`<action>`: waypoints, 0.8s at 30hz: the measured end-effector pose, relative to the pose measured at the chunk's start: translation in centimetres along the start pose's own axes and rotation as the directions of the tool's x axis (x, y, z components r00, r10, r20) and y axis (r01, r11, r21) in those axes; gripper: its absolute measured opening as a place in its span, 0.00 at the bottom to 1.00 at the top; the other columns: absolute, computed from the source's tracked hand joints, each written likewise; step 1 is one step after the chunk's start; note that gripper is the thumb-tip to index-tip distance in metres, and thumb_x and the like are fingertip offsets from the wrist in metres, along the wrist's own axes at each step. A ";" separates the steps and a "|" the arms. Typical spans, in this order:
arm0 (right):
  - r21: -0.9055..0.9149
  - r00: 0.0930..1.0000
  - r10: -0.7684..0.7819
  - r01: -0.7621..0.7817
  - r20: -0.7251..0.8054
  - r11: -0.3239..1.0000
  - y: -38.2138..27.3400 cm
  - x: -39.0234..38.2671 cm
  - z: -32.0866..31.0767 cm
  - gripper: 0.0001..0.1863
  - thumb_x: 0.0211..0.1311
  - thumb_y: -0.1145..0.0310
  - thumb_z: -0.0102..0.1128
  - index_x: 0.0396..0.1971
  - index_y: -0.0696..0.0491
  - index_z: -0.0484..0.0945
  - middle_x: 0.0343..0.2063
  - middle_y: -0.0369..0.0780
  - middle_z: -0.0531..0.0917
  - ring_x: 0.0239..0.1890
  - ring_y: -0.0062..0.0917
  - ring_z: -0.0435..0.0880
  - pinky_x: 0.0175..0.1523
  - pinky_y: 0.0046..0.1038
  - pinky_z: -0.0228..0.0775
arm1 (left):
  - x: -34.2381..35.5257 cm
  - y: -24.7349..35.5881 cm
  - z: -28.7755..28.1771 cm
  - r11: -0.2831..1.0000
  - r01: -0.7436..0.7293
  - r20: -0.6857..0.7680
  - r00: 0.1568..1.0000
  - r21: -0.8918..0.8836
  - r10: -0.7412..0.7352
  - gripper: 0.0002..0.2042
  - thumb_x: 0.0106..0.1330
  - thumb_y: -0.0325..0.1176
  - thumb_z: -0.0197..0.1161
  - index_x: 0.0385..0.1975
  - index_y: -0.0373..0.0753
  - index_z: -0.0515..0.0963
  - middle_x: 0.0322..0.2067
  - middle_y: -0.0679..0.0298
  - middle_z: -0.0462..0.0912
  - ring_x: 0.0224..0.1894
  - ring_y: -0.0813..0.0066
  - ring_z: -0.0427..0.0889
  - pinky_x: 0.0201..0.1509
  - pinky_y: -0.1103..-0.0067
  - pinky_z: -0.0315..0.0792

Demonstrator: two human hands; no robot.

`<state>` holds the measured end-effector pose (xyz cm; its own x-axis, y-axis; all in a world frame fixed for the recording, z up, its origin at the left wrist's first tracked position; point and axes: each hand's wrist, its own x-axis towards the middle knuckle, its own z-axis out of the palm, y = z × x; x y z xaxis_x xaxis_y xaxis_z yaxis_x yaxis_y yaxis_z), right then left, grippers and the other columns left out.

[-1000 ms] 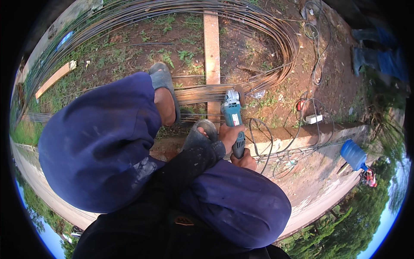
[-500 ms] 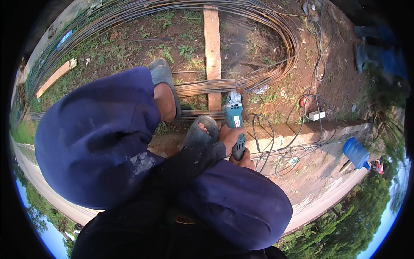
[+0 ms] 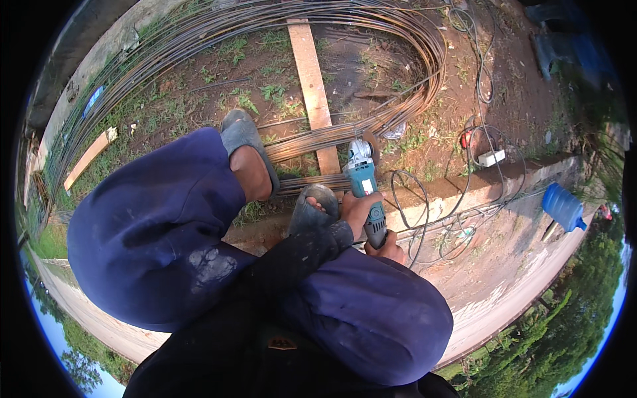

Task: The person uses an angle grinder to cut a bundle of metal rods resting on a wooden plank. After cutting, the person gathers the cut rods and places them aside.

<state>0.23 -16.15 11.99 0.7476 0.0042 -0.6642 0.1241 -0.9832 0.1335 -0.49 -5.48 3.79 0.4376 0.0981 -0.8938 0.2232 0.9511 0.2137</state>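
Observation:
My left hand [image 3: 358, 211] grips the body of a teal angle grinder [image 3: 363, 176]. My right hand [image 3: 385, 249] holds its dark rear end, near the cable. The grinder's disc [image 3: 371, 140] is at the bundle of rusty rebar [image 3: 298, 142], above my feet; whether it touches the bars is too small to tell. A wooden plank [image 3: 306, 73] lies crosswise beneath that bundle. My sandalled feet [image 3: 257, 168] rest by the bars, and my dark sleeve crosses my knees.
Long rebar loops [image 3: 219, 33] curve across dirt and grass. A short board [image 3: 89, 159] lies left. At right are looped cables [image 3: 481, 86], a white power strip [image 3: 491, 158], a red object [image 3: 468, 138], a concrete edge [image 3: 458, 192] and a blue water jug [image 3: 563, 207].
The view has rotated slightly, tilting the plank and bars and moving the jug rightward in the picture. The grinder sits slightly farther right in the picture, still in both hands.

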 end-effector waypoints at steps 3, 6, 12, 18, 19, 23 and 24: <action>-0.009 1.000 -0.015 0.016 0.012 1.000 1.0 0.8 0.9 0.27 0.46 0.56 0.70 0.46 0.50 0.72 0.27 0.51 0.85 0.35 0.47 0.86 0.45 0.45 0.74 | 1.0 -0.7 -0.4 1.000 0.018 -0.019 1.000 0.005 -0.018 0.11 0.54 0.33 0.71 0.30 0.36 0.78 0.23 0.65 0.79 0.24 0.74 0.79 0.28 0.74 0.71; -0.018 0.999 -0.045 0.045 0.010 0.999 1.1 1.1 1.9 0.25 0.46 0.55 0.71 0.43 0.48 0.73 0.27 0.49 0.86 0.34 0.46 0.86 0.43 0.45 0.75 | 1.6 -1.4 -1.4 0.999 -0.010 -0.097 0.995 0.043 0.014 0.10 0.53 0.32 0.71 0.30 0.35 0.79 0.23 0.65 0.79 0.24 0.74 0.79 0.28 0.73 0.71; 0.012 0.999 -0.044 0.044 -0.031 0.999 1.1 1.4 2.5 0.23 0.45 0.55 0.71 0.40 0.47 0.73 0.26 0.46 0.86 0.33 0.46 0.86 0.41 0.45 0.76 | 2.3 -1.2 -0.9 0.998 -0.032 -0.081 0.996 0.051 0.036 0.08 0.53 0.30 0.67 0.30 0.35 0.78 0.23 0.65 0.78 0.24 0.74 0.77 0.29 0.73 0.69; -0.029 0.996 -0.063 0.061 -0.064 0.998 0.8 1.9 3.1 0.23 0.44 0.55 0.71 0.38 0.47 0.73 0.26 0.47 0.86 0.32 0.46 0.86 0.39 0.44 0.76 | 2.0 -0.3 -0.7 0.997 -0.037 -0.110 0.993 0.061 0.044 0.08 0.54 0.29 0.65 0.31 0.35 0.77 0.23 0.66 0.77 0.25 0.75 0.76 0.30 0.74 0.68; -0.032 0.995 -0.067 0.065 -0.068 0.997 0.7 2.0 3.1 0.23 0.44 0.55 0.71 0.38 0.47 0.73 0.26 0.47 0.86 0.31 0.46 0.86 0.39 0.44 0.76 | 2.0 -0.2 -0.6 0.997 -0.039 -0.116 0.992 0.062 0.046 0.08 0.54 0.29 0.65 0.31 0.35 0.77 0.23 0.66 0.77 0.25 0.75 0.76 0.30 0.74 0.68; 0.007 0.991 -0.103 0.104 -0.088 0.995 0.8 2.2 2.6 0.22 0.45 0.56 0.71 0.38 0.49 0.74 0.24 0.50 0.85 0.30 0.49 0.85 0.39 0.47 0.77 | 2.6 -0.6 -0.4 0.998 -0.057 -0.100 0.993 0.040 0.060 0.07 0.55 0.29 0.65 0.31 0.34 0.77 0.23 0.66 0.77 0.23 0.74 0.77 0.28 0.74 0.70; 0.000 0.989 -0.111 0.112 -0.101 0.994 0.7 2.3 2.7 0.22 0.43 0.56 0.72 0.37 0.49 0.74 0.24 0.48 0.85 0.30 0.47 0.86 0.38 0.45 0.77 | 2.8 -0.6 -0.5 0.998 -0.051 -0.097 0.994 0.026 0.053 0.07 0.55 0.29 0.65 0.31 0.34 0.77 0.23 0.65 0.77 0.23 0.73 0.78 0.27 0.73 0.71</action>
<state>0.26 -17.32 8.62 0.7914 0.1321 -0.5969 0.2071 -0.9766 0.0585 0.14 -5.64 0.95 0.3619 0.1767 -0.9153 0.2230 0.9370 0.2691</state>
